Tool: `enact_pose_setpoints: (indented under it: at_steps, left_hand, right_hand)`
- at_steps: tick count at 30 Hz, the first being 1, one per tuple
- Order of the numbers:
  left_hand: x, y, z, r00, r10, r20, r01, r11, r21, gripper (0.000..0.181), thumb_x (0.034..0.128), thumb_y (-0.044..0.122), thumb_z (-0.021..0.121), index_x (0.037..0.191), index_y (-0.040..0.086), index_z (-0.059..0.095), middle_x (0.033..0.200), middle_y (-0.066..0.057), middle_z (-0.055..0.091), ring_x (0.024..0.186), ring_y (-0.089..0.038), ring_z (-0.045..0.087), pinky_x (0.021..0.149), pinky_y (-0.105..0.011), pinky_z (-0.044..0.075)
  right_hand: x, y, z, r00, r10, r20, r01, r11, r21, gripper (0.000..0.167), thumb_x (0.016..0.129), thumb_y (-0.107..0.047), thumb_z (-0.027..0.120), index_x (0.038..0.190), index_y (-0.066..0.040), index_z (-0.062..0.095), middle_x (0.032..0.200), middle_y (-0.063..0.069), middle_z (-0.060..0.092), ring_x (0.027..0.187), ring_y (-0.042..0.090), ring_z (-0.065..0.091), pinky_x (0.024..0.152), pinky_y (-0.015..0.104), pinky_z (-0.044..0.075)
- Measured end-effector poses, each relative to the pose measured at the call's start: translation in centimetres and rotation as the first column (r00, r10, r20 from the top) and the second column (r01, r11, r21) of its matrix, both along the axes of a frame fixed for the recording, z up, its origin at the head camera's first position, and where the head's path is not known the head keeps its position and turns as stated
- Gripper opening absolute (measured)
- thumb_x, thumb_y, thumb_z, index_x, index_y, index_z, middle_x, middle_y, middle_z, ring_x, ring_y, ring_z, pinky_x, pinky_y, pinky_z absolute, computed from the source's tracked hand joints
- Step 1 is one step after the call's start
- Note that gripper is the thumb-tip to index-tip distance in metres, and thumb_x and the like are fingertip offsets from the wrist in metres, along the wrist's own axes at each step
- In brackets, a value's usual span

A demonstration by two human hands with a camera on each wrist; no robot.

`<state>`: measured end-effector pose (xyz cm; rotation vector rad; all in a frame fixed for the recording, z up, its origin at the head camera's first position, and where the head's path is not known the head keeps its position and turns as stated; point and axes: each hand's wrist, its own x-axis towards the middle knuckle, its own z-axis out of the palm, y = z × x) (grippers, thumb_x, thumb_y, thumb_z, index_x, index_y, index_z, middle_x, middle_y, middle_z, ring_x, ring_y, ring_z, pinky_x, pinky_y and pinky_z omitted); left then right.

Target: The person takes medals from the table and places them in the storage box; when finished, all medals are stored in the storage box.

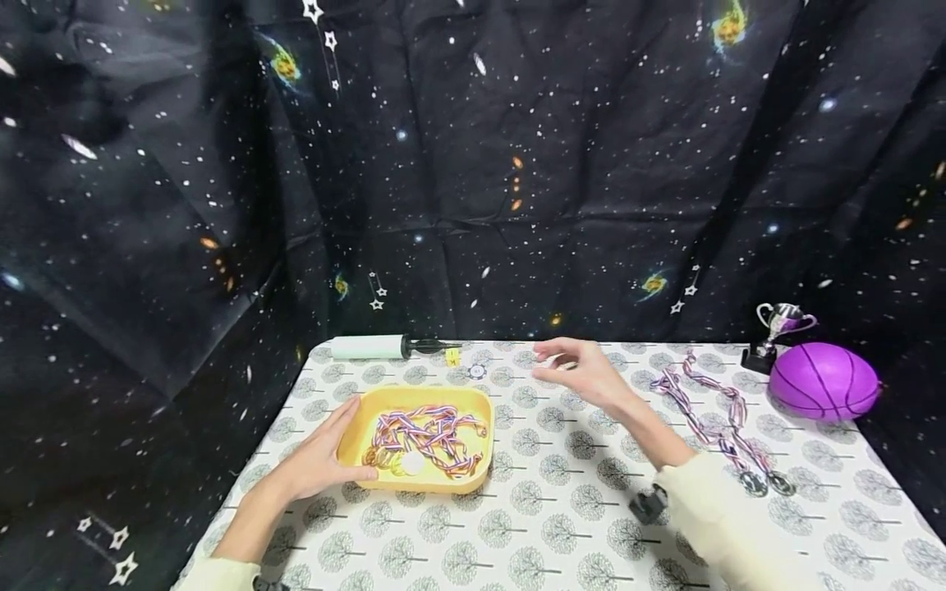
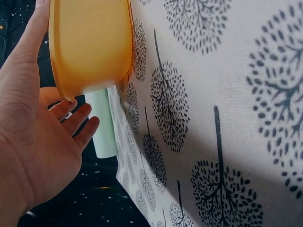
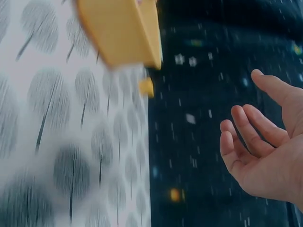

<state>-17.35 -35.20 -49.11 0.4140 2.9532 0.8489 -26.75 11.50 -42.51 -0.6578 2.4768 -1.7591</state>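
A yellow plastic tub [image 1: 473, 484] stands on the table at left of centre. Inside it lies a tangle of striped red, white and blue ribbons [image 1: 429, 431] with gold-coloured medals [image 1: 399, 461]. My left hand [image 1: 325, 451] holds the tub's left end, thumb at the front rim and fingers along the far side. In the left wrist view, that hand's fingertips [image 2: 85, 111] curl by the tub's corner. My right hand [image 1: 580, 371] hovers over the table to the right of the tub, fingers loosely bent, with nothing in it.
Two dark silver medals [image 1: 754, 483] on striped ribbons lie at the right. Behind them are a silver trophy cup [image 1: 783, 320] and a purple ball [image 1: 824, 382]. Along the back edge lie a pale green cylinder with a black end [image 1: 369, 347], a yellow piece [image 1: 452, 356] and a round chip [image 1: 476, 372].
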Motion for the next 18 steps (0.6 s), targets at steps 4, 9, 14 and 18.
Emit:
enact_pose_setpoints:
  at_steps: [4,9,14,18]
  left_hand:
    - [0.2,0.0,0.0,1.000,0.000,-0.007,0.000,1.000,-0.006,0.128,0.0787,0.056,0.091,0.169,0.000,0.019,0.176,-0.019,0.017,0.159,-0.044,0.020,0.122,-0.067,0.025]
    - [0.3,0.0,0.1,1.000,-0.002,-0.016,0.002,1.000,-0.012,0.128,0.0787,0.057,0.090,0.169,0.001,0.019,0.176,-0.019,0.017,0.159,-0.044,0.021,0.122,-0.067,0.026]
    - [0.2,0.0,0.1,1.000,-0.004,-0.010,0.004,1.000,-0.010,0.128,0.0783,0.057,0.091,0.169,0.001,0.019,0.175,-0.020,0.017,0.159,-0.044,0.021,0.122,-0.066,0.026]
    - [0.1,0.0,0.2,1.000,-0.001,0.002,0.001,1.000,-0.011,0.128,0.0783,0.057,0.091,0.169,0.001,0.019,0.175,-0.020,0.017,0.159,-0.045,0.020,0.122,-0.066,0.026]
  right_hand:
    - [0.4,5.0,-0.1,0.999,-0.044,0.021,0.044,0.999,0.011,0.049,0.092,-0.019,0.085,0.136,-0.004,0.069,0.131,0.018,0.072,0.108,0.025,0.070,0.090,0.028,0.058]
    - [1.6,11.0,-0.7,0.994,-0.105,0.020,0.103,0.990,0.091,0.058,0.096,-0.028,0.082,0.146,-0.008,0.063,0.140,0.014,0.068,0.111,0.015,0.070,0.092,0.023,0.057]
    - [3.8,16.6,-2.2,0.986,-0.164,-0.042,0.169,0.964,0.207,0.057,0.102,-0.032,0.074,0.150,-0.007,0.059,0.143,0.018,0.065,0.110,0.008,0.069,0.090,0.020,0.055]
    - [5.7,20.7,-4.0,0.972,-0.226,-0.058,0.233,0.934,0.272,0.055,0.103,-0.032,0.073,0.150,-0.006,0.059,0.142,0.019,0.066,0.103,0.002,0.068,0.084,0.022,0.055]
